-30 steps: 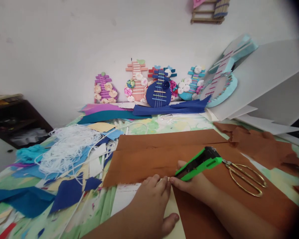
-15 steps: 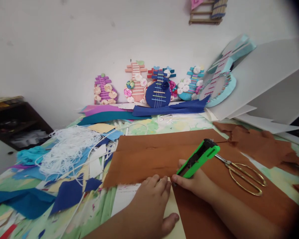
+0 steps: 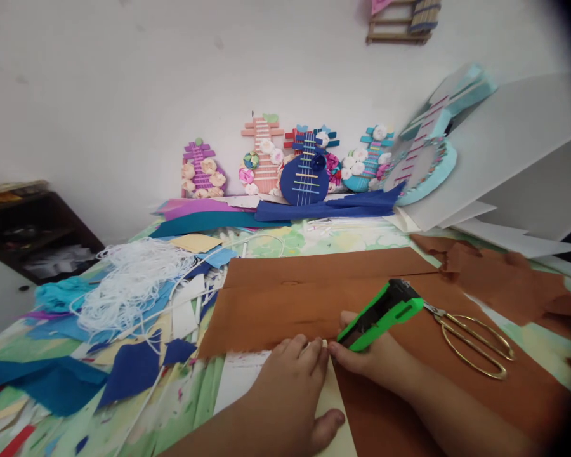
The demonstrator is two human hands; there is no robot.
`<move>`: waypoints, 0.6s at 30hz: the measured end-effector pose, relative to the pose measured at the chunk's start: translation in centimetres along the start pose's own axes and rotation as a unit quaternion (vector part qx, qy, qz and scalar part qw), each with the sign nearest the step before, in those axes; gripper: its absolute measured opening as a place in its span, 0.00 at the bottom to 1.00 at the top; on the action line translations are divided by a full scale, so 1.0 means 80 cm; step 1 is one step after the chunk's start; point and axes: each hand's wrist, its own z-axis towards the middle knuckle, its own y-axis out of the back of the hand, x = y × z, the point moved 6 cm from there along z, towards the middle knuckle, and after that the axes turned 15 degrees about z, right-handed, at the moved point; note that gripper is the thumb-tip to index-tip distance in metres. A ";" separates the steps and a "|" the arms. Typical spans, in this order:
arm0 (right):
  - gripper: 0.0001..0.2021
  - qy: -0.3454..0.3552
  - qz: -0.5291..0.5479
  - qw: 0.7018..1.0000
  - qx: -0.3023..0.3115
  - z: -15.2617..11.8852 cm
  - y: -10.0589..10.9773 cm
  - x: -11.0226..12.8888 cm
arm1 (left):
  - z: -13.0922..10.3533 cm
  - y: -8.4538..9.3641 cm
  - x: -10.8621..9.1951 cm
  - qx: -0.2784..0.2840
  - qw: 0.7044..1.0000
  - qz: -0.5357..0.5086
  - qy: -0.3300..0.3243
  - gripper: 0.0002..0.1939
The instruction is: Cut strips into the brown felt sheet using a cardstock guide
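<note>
In the head view, the brown paper sheet [image 3: 285, 304] lies flat on the worktop [image 3: 342, 238], and everything here is placed against it. At its near edge the left hand [image 3: 290, 387] presses flat, fingers together, pinning the sheet and the pale card [image 3: 333, 406] under it. Just right of that, the right hand [image 3: 375, 358] is closed around a green cutter [image 3: 380, 314], its tip at the sheet's edge. The sheet looks thin, light and limp (likely to tear or slide), so it is best held flat close to the cut. Gold scissors [image 3: 476, 343] rest on its right part.
</note>
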 end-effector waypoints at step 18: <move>0.16 -0.024 0.021 0.999 0.018 -0.001 -0.001 -0.001 | -0.001 -0.002 0.000 0.010 1.000 0.009 -0.005 0.33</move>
